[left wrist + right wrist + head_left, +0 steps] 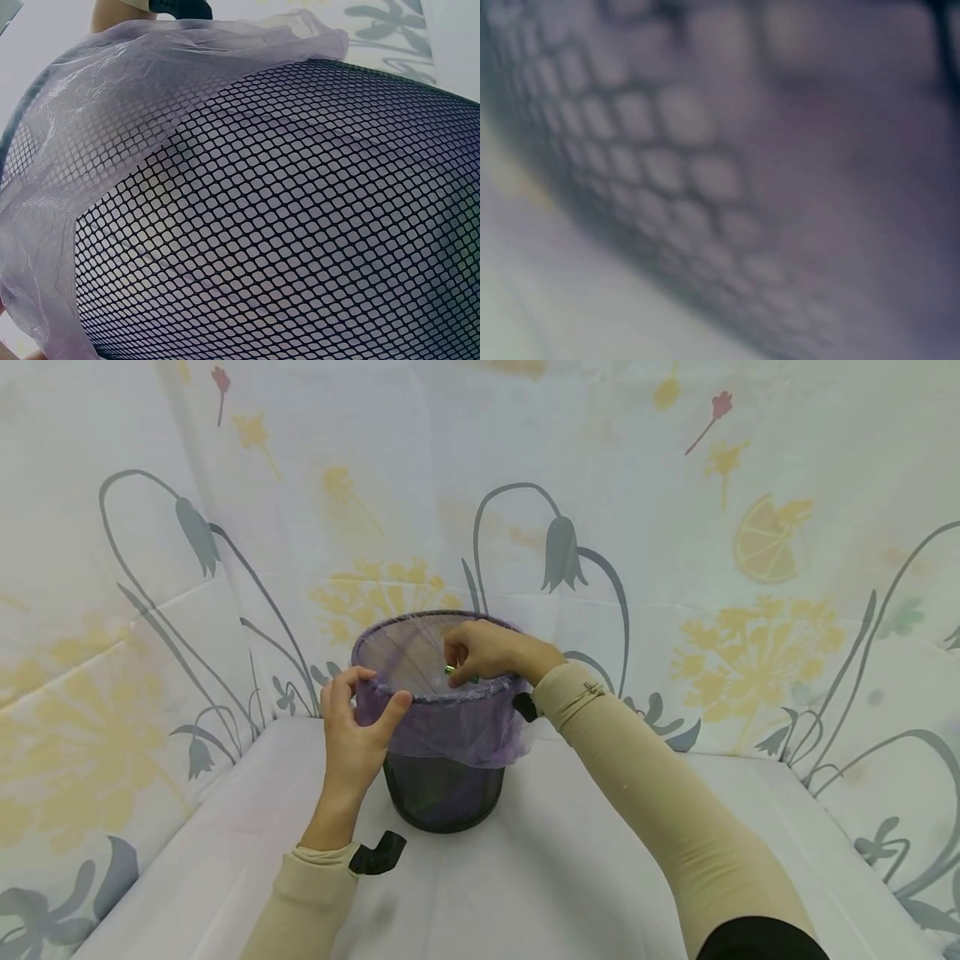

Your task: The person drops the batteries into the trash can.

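A black mesh wastebasket [442,797] stands upright, lined with a thin purple plastic bag [450,735] folded down over its rim. My left hand [354,739] grips the left side of that rim, thumb at the front and fingers further back. Inside the opening, just above the front rim, my right hand [491,650] pinches a small shiny green thing [450,669], mostly hidden by the fingers; I cannot tell its kind. The left wrist view is filled by the basket's mesh wall [285,202] and the bag's loose edge [112,97]. Blurred mesh [660,165] fills much of the right wrist view.
The basket stands on a white-covered table [600,860]. Behind it hangs a pale cloth [420,527] printed with flowers, which also closes off both sides. Black wrist cameras, one being the left wrist camera [378,853], sit on both cuffs.
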A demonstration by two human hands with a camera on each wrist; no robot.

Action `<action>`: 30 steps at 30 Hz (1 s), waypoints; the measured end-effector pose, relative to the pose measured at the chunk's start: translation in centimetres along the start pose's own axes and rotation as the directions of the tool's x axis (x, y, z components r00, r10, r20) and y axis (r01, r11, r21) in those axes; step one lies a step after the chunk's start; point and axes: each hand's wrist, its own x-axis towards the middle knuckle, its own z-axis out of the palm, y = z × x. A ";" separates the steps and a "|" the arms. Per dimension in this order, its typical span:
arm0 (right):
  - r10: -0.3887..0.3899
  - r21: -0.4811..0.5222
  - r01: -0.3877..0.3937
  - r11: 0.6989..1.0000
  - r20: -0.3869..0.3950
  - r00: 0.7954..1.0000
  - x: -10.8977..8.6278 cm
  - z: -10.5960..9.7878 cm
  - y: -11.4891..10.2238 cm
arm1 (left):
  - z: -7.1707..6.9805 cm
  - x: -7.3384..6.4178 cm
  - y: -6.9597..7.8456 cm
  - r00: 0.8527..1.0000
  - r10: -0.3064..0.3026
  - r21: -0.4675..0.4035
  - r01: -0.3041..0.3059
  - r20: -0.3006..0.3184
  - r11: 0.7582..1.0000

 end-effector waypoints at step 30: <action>-0.025 -0.005 0.025 1.000 -0.077 0.997 -0.1 0.2 0.1 | -0.1 -0.1 -0.1 0.999 -0.043 -0.008 0.043 0.014 0.999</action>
